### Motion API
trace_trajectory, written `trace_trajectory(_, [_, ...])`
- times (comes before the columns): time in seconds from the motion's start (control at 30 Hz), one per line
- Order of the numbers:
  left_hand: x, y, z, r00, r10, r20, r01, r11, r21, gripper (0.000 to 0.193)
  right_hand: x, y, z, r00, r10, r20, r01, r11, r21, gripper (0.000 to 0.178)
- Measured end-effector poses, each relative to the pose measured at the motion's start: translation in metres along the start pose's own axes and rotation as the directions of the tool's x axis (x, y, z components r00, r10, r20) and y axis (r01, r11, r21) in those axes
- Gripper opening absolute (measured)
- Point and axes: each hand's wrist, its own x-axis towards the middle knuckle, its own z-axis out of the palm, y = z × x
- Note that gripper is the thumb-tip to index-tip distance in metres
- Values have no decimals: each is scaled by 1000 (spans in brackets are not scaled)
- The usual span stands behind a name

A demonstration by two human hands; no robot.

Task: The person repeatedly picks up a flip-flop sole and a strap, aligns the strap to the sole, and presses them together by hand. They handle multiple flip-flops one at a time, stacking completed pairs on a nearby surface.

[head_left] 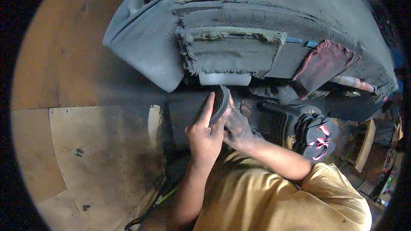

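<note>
A black flip-flop (220,104) with a ridged sole stands on edge between my hands, its far end close to a white roller (224,79) under the machine's cloth flap. I cannot tell whether it touches the roller. My left hand (204,134) is closed on its left side, the thumb and fingers along the sole. On the other side my right hand (238,127), darkened with dust, is wrapped round it, some fingers hidden behind the flip-flop.
A large dust-covered machine housing (265,13) spans the far side, with a ragged grey cloth (233,55) and a reddish cloth (325,66) hanging from it. Several black flip-flops with pink-and-white straps (319,143) are stacked at right. Worn brown panels (107,158) cover the left.
</note>
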Motion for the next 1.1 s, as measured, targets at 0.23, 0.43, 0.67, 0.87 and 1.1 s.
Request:
trace_trajectory(0.23, [16, 39, -6, 998, -63, 32, 48, 939, 341, 41, 14, -37, -40, 888, 356, 291, -439, 845, 304, 44])
trace_trajectory(0.43, [26, 61, -8, 981, -186, 59, 158, 936, 316, 38, 34, -48, -73, 778, 400, 484, -612, 655, 443, 45])
trace_trajectory(0.67, [51, 28, 22, 955, -254, 153, 222, 954, 201, 31, 52, -7, -77, 620, 457, 638, -784, 384, 488, 53])
trace_trajectory(0.87, [14, -6, 47, 910, -386, 154, 415, 822, -391, 34, 43, -8, -94, 572, 513, 640, -588, 801, -116, 60])
trace_trajectory(1.1, [-14, -23, 49, 972, -220, 87, 211, 638, -740, 44, 13, -29, -80, 858, 316, 406, -215, 937, -275, 77])
